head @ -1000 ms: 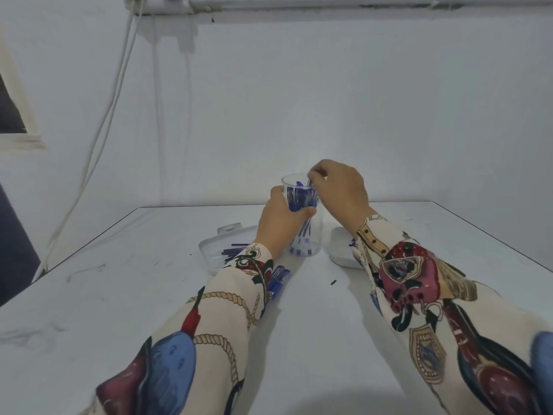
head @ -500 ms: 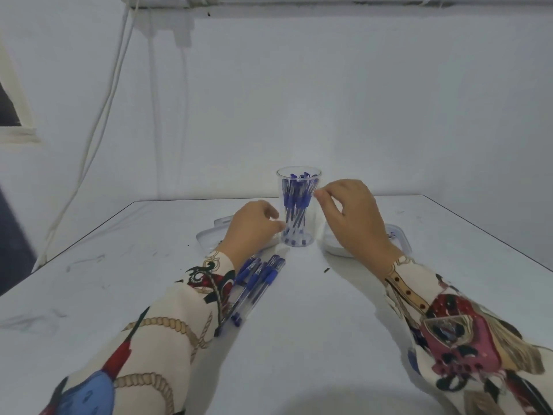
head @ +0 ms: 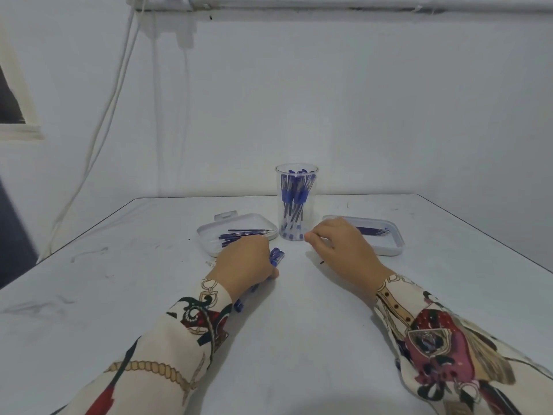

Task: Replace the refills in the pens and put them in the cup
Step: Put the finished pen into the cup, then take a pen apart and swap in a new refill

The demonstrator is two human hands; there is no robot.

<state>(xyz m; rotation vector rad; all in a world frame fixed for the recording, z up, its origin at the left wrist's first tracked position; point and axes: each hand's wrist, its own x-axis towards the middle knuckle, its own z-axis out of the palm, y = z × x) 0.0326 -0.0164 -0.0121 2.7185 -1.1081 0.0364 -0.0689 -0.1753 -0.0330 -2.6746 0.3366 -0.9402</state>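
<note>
A clear plastic cup (head: 296, 205) stands upright at the middle of the white table (head: 299, 339), holding several blue pens. Several loose blue pens (head: 276, 255) lie on the table in front of it, mostly hidden under my left hand (head: 244, 266). That hand's fingers curl down over them, with the thumb against their right side. My right hand (head: 344, 253) hovers just right of the cup's base, fingers loosely curled and holding nothing. Both hands are apart from the cup.
A shallow white tray (head: 263, 223) with dark blue refills sits left of the cup. A second white tray (head: 395, 247) with refills sits to the right, partly behind my right hand. White cables (head: 119, 85) hang down the wall at the left.
Both hands have let go of the cup and pulled back toward me. My left hand has come down onto the loose pens, and my right hand has dropped beside the cup's base.
</note>
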